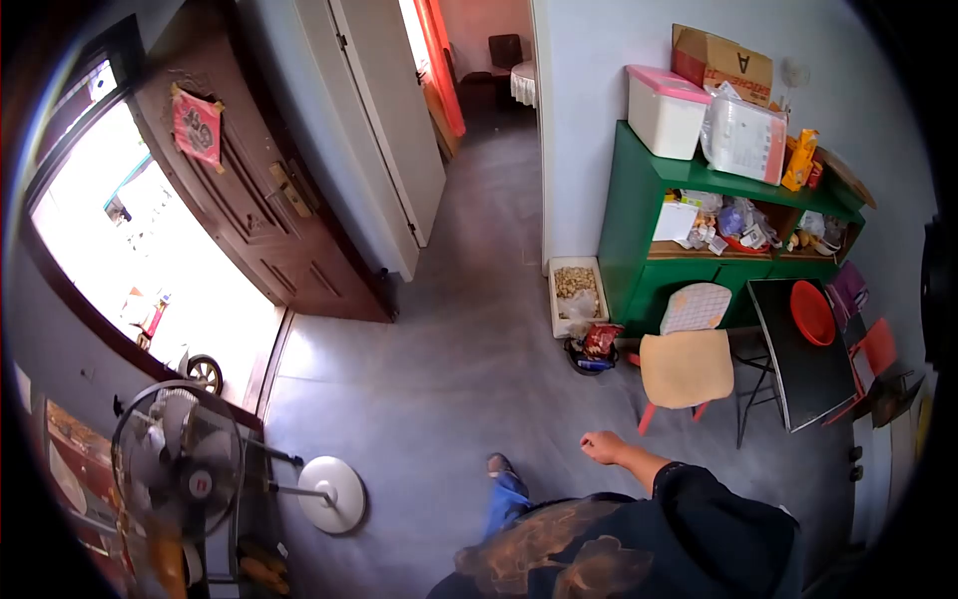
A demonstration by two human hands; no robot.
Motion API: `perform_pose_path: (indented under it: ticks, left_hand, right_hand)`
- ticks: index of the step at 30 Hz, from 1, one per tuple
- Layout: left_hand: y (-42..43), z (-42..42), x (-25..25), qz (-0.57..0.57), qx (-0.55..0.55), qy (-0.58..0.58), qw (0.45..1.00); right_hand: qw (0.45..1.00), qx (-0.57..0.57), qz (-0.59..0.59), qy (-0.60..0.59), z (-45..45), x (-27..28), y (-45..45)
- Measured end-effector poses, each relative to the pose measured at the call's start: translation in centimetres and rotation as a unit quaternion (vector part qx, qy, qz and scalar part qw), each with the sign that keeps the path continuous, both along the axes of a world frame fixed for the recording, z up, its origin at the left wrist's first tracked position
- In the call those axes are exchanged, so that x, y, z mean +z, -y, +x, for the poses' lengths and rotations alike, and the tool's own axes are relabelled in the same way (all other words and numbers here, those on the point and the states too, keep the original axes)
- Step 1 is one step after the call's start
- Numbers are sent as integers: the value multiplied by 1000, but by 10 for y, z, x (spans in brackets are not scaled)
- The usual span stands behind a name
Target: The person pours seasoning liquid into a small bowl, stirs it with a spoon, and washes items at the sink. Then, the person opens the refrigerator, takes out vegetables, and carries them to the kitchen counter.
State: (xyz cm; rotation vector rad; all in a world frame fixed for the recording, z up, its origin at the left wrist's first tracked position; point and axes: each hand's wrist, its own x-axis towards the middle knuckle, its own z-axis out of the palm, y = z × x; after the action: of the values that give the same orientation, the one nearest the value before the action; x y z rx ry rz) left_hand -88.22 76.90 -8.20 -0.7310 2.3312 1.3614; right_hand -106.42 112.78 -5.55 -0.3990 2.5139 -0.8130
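My right hand (602,447) hangs in front of my body above the grey floor, at the end of a bare forearm and a dark sleeve. Its fingers look loosely curled in, and I see nothing in them. It touches no object; the nearest is a chair with a tan seat (687,369) and red legs, to its upper right. My left hand is out of view. Below, my foot in a sandal (501,465) and a blue trouser leg show on the floor.
A standing fan (190,479) with a round white base (332,495) is at left, near an open brown door (249,170). At right are a loaded green cabinet (629,210) and a black folding table (783,369) with a red basin (811,312). A white crate (555,299) stands beside the cabinet.
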Motion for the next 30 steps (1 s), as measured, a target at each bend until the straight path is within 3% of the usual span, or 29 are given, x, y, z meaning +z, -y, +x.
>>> perform_pose_path:
  ticks: [5,6,7,8,9,10,11,12,13,15,18,19,20,21,22,23,24,25,27,28,29,30]
  left_hand:
    - [123,-76,-45,-52,19,47,997]
    - [164,-82,-66,-17,56,44,997]
    - [225,-72,-93,193,189,-3,963]
    - [269,-87,-88,299,260,-31,918]
    - [310,-115,-88,311,262,-57,912]
    - [322,-188,-82,183,133,-74,971]
    - [334,-266,-75,-1,0,-89,996]
    - [339,-350,-52,-168,-91,-115,975]
    - [272,-425,69,-108,9,-98,989]
    - [257,-535,78,-71,8,-189,979]
    - [217,-637,115,-26,-18,-202,979]
    - [231,-659,64,-8,-36,-185,982]
    - [229,-671,50,3,-26,-158,987]
    - [235,-678,38,-147,-188,-116,964]
    - [245,-678,14,-310,-385,-176,851]
    - [250,-671,-4,-246,-332,-132,901]
    - [252,-658,-28,-249,-242,-121,930]
    - [247,-660,-28,-209,-177,-58,960]
    - [226,-698,-28,-147,-111,37,982]
    - [212,-727,-28,-126,-95,59,986]
    - [203,-760,-27,-109,-88,68,988]
    - [202,-794,-28,-95,-86,74,989]
  right_hand:
    - [994,-75,61,47,-64,-56,-21]
    - [997,-29,62,47,-70,-64,-35]
    - [997,17,59,50,-71,-67,-47]
    - [992,54,94,59,-72,-70,-56]
    - [985,90,130,68,-73,-71,-66]
    - [989,52,127,57,-69,-76,-75]
    - [991,13,122,46,-65,-83,-84]
    - [987,-49,127,90,-67,-83,-90]
    - [976,-97,140,136,-81,-75,-88]
    - [957,-149,160,192,-113,-70,-82]
    - [943,-169,182,222,-196,-73,-73]
    - [943,-169,187,220,-232,-73,-69]
    - [943,-163,195,216,-270,-71,-63]
    - [945,-157,200,207,-314,-72,-56]
    - [952,-127,215,178,-365,-69,-45]
    - [961,-72,233,130,-423,-57,-26]
    - [955,150,256,1,-490,-18,-3]
    - [967,98,229,-51,-539,-69,-4]
    - [959,138,181,-169,-646,-11,37]
    - [994,-39,71,-77,-686,3,60]
    - [976,-214,-45,17,-726,14,80]
    - [967,-242,-73,18,-761,30,98]
